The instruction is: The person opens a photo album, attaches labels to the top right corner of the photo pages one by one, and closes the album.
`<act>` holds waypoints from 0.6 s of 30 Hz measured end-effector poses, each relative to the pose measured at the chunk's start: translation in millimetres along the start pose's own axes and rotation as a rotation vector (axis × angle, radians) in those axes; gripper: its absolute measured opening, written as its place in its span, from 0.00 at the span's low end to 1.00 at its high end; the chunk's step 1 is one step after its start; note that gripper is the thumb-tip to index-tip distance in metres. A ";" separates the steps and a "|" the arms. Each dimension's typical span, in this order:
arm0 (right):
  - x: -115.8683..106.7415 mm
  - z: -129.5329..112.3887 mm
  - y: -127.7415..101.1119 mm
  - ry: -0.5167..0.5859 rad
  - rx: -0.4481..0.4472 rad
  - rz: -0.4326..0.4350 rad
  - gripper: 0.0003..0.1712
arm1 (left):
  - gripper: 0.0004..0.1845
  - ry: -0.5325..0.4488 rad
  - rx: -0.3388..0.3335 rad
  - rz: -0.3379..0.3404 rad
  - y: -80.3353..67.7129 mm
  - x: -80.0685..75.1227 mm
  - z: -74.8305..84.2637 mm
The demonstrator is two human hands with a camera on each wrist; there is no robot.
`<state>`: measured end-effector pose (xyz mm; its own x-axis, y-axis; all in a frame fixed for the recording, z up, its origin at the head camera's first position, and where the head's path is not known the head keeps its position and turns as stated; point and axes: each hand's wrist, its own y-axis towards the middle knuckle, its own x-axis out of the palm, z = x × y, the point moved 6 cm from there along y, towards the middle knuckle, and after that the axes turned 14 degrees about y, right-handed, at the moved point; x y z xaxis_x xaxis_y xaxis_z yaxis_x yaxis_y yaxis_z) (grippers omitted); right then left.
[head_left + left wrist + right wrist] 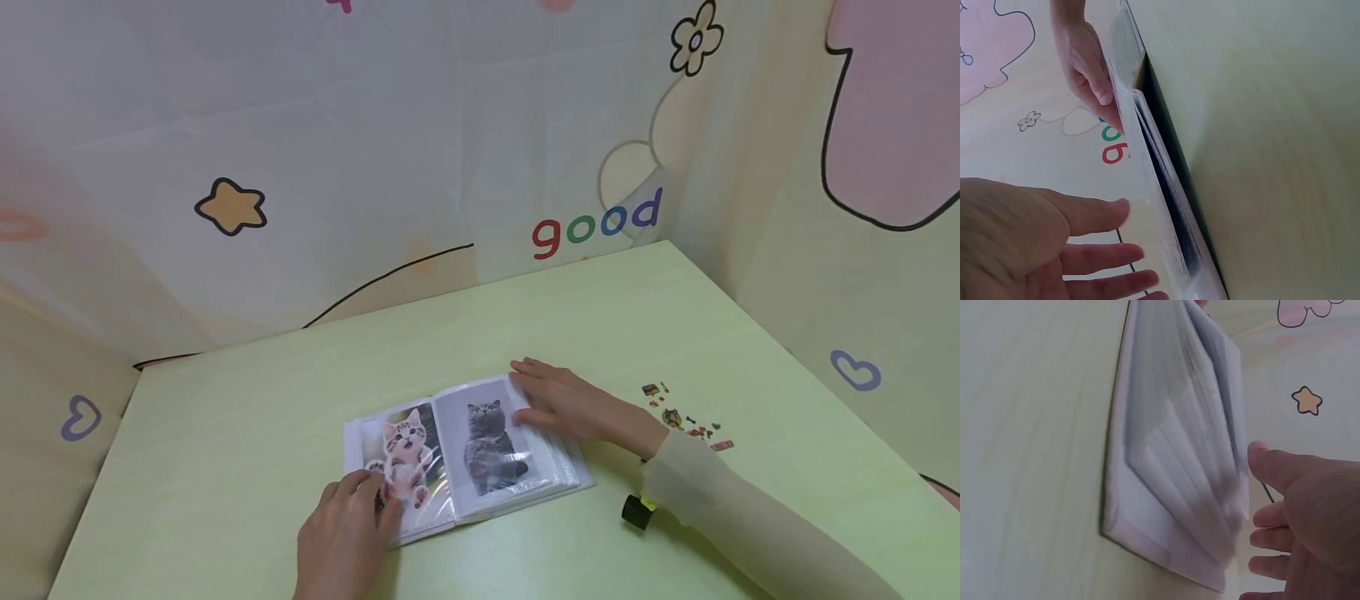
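An open photo album (459,454) lies on the pale green table (247,433). Its left page shows an orange-and-white kitten, its right page a grey cat. My left hand (352,525) rests flat on the lower part of the left page, fingers straight. My right hand (558,400) lies flat on the right page's outer edge, fingers extended. In the left wrist view the album (1160,187) is seen edge-on, with my left hand (1054,244) open beside it and the right hand (1088,69) beyond. The right wrist view shows the stacked pages (1179,462) and my right hand (1300,519) with spread fingers.
A sheet of small stickers (682,414) lies to the right of the album. A small black-and-yellow object (637,510) sits under my right forearm. Cartoon-printed walls (592,225) enclose the table at back and both sides.
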<state>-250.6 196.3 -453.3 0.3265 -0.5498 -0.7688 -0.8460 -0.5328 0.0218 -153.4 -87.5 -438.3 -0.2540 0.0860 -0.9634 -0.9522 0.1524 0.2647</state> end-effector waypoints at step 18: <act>-62.5 -5.2 -61.9 -0.099 -0.016 0.148 0.31 | 0.20 -0.147 0.214 0.295 21.7 -32.8 56.8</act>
<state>-216.4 260.3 -403.3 0.1549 -0.5579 -0.8153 -0.8749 -0.4608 0.1491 -156.1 -31.1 -398.5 -0.4699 0.2947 -0.8321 -0.7810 0.3006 0.5474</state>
